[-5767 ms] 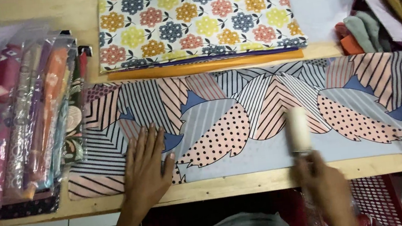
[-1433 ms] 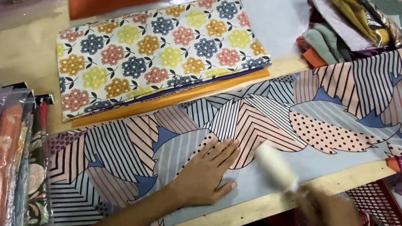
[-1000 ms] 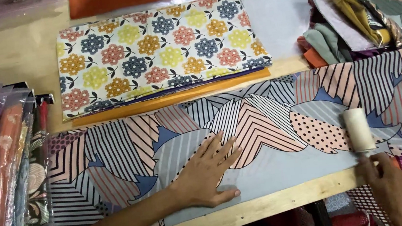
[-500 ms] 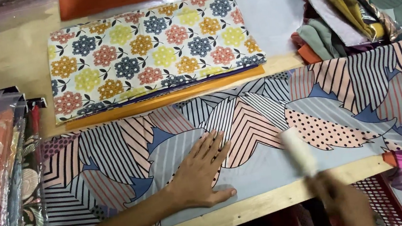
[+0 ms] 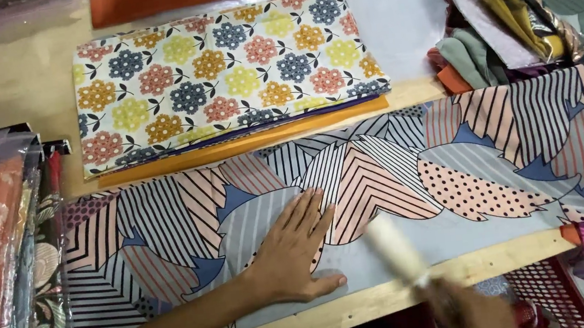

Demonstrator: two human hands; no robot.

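Note:
A long patterned cloth (image 5: 451,162) with stripes, dots and peach and blue shapes lies spread along the near edge of a wooden table (image 5: 1,79). My left hand (image 5: 294,250) rests flat on it, fingers spread, pressing it down. My right hand (image 5: 466,308), blurred at the bottom edge, grips the handle of a white lint roller (image 5: 395,251). The roller's head lies on the grey part of the cloth just right of my left hand.
A folded floral cloth (image 5: 224,70) on orange fabric lies behind the spread cloth. Bagged fabrics (image 5: 4,245) are stacked at the left, more bagged and folded cloths (image 5: 529,9) at the back right. A red perforated basket (image 5: 544,293) sits below the table's edge.
The roller has swept back and forth over the cloth: far right one second ago, then leftward, now close to my left hand. My left hand has stayed pressed flat.

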